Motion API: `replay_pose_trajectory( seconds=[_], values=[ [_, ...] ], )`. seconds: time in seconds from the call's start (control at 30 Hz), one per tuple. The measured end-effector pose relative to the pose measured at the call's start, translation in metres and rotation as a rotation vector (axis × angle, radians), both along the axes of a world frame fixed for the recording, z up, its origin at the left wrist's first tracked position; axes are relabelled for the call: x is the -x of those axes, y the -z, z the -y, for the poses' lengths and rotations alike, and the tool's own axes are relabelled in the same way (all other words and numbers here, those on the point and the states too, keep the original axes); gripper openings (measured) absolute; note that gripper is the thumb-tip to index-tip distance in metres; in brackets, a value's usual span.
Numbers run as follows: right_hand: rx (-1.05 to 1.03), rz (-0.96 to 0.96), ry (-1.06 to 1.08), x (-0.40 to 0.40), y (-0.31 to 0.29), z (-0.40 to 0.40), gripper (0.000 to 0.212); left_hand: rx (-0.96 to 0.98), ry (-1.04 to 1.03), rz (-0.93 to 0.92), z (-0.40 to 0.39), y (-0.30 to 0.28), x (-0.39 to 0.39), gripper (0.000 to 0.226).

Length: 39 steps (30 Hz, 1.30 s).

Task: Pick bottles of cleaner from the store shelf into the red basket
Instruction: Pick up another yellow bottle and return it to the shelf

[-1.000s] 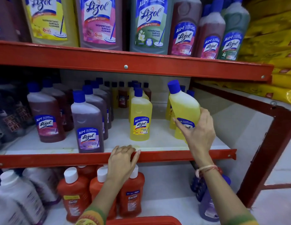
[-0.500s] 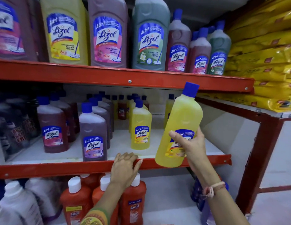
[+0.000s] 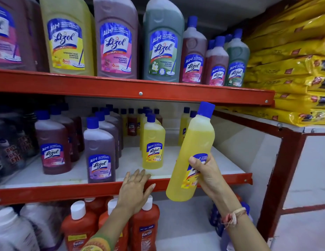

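Observation:
My right hand [image 3: 208, 173] grips a yellow Lizol cleaner bottle [image 3: 193, 147] with a blue cap, held tilted in front of the middle shelf's right end, clear of the shelf. My left hand [image 3: 135, 189] rests flat, fingers spread, on the red front edge of the middle shelf [image 3: 49, 193]. On that shelf stand another yellow bottle [image 3: 153, 144], a purple bottle [image 3: 100, 153] and a maroon bottle [image 3: 53, 145], with several more behind. The red basket is out of view.
Large Lizol jugs [image 3: 162, 40] line the top shelf above a red beam [image 3: 140, 89]. Orange Bactin bottles [image 3: 145, 229] and white bottles [image 3: 11, 230] stand on the bottom shelf. Yellow packets [image 3: 292, 69] are stacked at the right. A red upright post [image 3: 283, 174] bounds the rack.
My right hand has lifted the yellow bottle off the middle shelf and drawn it out toward me, tilting it. My left hand stayed on the shelf edge. The basket rim dropped out of view.

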State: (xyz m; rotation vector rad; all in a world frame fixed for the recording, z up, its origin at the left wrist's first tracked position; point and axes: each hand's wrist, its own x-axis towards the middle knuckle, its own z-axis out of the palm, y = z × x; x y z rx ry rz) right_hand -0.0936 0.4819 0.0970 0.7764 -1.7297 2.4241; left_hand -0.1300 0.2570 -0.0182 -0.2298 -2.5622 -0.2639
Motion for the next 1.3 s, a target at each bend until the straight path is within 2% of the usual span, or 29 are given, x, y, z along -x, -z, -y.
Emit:
replay_pose_trajectory(
  seconds=[0.13,0.37,0.5,0.73,0.83,0.9,1.03,1.3],
  values=[
    [-0.096,-0.049,0.1,0.004,-0.006,-0.006,0.088,0.004,-0.003,0.029,0.0,0.0,-0.001,0.08],
    [-0.253,-0.049,0.248,0.053,-0.008,-0.038,0.064,0.028,-0.028,0.016,0.001,0.001,-0.002,0.061],
    [-0.28,-0.004,0.278,0.086,-0.003,-0.063,0.066,0.033,-0.033,-0.006,0.001,0.003,0.0,0.055],
    [-0.286,0.074,0.333,0.125,0.011,-0.09,0.068,0.02,-0.016,-0.014,0.001,0.005,-0.001,0.06],
    [-0.313,0.099,0.325,0.136,0.016,-0.096,0.079,0.012,-0.026,-0.013,0.0,0.005,-0.001,0.054],
    [-0.338,0.119,0.315,0.139,0.021,-0.098,0.086,0.01,-0.025,-0.023,-0.001,0.006,-0.001,0.051],
    [-0.366,0.139,0.312,0.136,0.029,-0.099,0.08,0.011,-0.026,-0.043,0.0,0.006,-0.001,0.049],
    [-0.42,0.119,0.317,0.13,0.028,-0.1,0.101,0.025,-0.023,-0.015,-0.002,0.003,-0.005,0.047]
  ],
)
